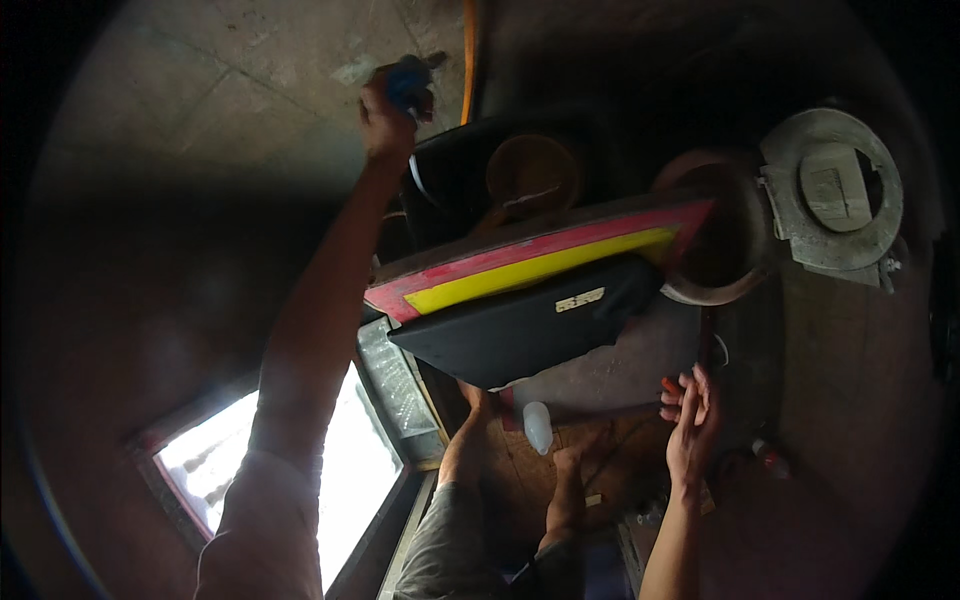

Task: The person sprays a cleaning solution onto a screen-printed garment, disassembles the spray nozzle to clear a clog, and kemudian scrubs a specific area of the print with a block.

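My left hand [388, 115] is stretched far forward and closed around a blue object [408, 84], blurred and partly hidden by the fingers; its kind is unclear. A dark tip shows beside it, against the grey tiled surface [230, 90]. At the lower right my right hand [692, 425] is raised, palm partly showing, with bent fingers around a small red-orange thing [671, 390] too small to name. Between the hands lies a tilted panel [545, 262] with a red and yellow border. A black cover [520, 325] with a small pale label rests against its near side.
An orange strip [468, 65] runs near my left hand. Beyond the panel is a round brown bowl [533, 172]. A metal ring-shaped fitting [835, 130] stands at right. Bright light comes through a framed opening [365, 470]. A whitish translucent bottle [537, 428] lies near my feet.
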`<state>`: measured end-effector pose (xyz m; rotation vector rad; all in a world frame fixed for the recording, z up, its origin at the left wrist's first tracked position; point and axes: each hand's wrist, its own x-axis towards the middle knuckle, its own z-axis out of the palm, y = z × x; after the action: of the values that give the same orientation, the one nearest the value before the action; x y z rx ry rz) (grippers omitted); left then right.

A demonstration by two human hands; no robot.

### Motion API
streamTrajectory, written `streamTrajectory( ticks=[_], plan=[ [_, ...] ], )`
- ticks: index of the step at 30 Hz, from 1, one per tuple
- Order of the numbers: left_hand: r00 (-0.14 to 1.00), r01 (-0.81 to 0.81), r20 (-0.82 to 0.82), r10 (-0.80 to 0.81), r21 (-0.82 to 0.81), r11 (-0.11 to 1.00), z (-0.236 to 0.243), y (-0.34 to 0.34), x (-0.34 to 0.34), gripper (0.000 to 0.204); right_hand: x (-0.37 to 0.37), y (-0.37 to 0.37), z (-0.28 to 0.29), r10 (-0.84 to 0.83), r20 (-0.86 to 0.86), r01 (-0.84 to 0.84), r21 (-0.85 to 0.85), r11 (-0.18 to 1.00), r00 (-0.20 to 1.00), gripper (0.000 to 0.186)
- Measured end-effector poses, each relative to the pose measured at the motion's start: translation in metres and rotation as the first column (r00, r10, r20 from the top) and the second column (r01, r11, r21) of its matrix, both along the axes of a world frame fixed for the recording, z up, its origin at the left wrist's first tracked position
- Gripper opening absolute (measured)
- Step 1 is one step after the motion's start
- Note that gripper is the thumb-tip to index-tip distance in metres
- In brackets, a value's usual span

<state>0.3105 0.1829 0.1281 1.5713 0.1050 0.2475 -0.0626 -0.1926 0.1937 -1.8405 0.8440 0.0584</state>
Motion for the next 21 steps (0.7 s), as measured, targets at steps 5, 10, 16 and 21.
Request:
streamTrajectory(
  ticks=[5,10,16,21],
  plan=[
    [0.93,-0.148,0.291,0.224,-0.26,0.954,0.12,-0.001,-0.03,0.065,-0.099,-0.031,0.028,0.018,-0.14,-0.01,0.057,0.998,0.99,0.036],
    [0.869,-0.331,0.244,0.431,-0.361,0.872,0.202,0.0,-0.102,0.065,-0.151,-0.065,0.039,0.189,0.003,-0.187,0.125,0.974,0.982,0.037],
    [0.841,-0.461,-0.091,0.534,-0.637,0.618,0.23,-0.046,-0.249,0.074,-0.222,-0.101,0.068,0.411,0.011,-0.402,0.234,0.885,0.912,0.044],
    [0.817,-0.546,-0.251,0.519,-0.627,0.556,0.212,-0.067,-0.367,0.079,-0.292,-0.134,0.069,0.52,-0.065,-0.505,0.163,0.847,0.852,0.046]
  ],
)
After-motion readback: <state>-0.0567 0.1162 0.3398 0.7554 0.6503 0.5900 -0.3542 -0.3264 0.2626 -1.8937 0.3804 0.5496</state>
